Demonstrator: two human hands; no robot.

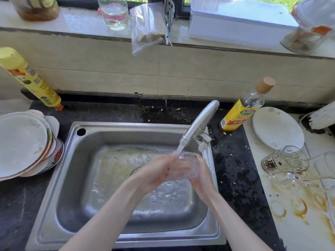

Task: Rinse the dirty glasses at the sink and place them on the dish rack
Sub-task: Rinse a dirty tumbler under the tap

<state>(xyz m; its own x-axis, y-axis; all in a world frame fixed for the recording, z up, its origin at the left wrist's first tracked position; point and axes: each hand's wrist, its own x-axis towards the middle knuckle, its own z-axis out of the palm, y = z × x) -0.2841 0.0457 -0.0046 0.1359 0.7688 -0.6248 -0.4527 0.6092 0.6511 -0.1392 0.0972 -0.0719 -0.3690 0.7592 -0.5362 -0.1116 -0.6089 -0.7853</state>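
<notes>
I see both hands over the steel sink [54,223], holding one clear glass [184,166] under the running faucet [197,122]. My left hand [155,171] curls around its left side; my right hand [200,173] wraps the right side. Water runs into the glass mouth. On the light surface [299,229] to the right, two more glasses [286,160] lie tipped on their sides beside a white plate [277,129], with brown ring stains nearby. A stack of plates [23,144] sits left of the sink.
</notes>
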